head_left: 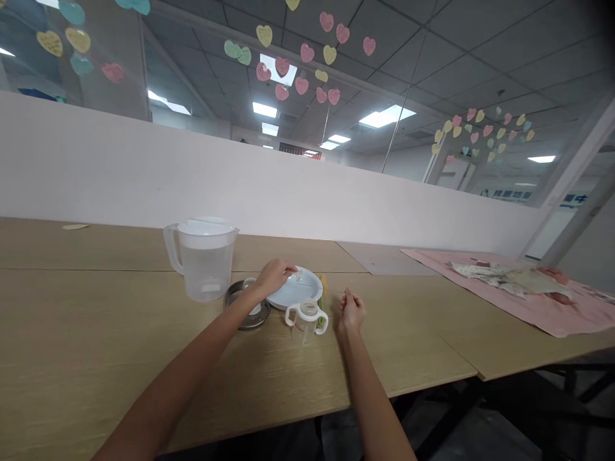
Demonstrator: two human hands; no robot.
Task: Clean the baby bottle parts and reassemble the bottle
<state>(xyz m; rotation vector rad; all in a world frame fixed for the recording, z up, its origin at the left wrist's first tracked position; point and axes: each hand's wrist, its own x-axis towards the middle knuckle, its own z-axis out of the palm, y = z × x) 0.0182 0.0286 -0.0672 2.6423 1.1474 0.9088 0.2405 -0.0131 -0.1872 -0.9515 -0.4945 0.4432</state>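
Observation:
My left hand (pixel 276 276) reaches over the left part of a white plate (pixel 288 296), its fingers closed on something small and pale that I cannot make out. Right of the plate, my right hand (pixel 352 308) is held just above the table with fingers pressed together; whatever they hold, if anything, is too small to name. Between the hands, in front of the plate, stands a clear bottle (pixel 303 328) with white handles and an open top. A metal bowl (pixel 236 296) sits left of the plate, partly hidden by my left forearm, with a clear and white item in it.
A lidded clear pitcher (pixel 206 266) stands at the back left of the wooden table (pixel 120 333). Something yellow and green (pixel 322 296) lies at the plate's right edge. Farther right, a pink cloth (pixel 519 301) bears crumpled fabric. A white wall (pixel 288 192) rises behind.

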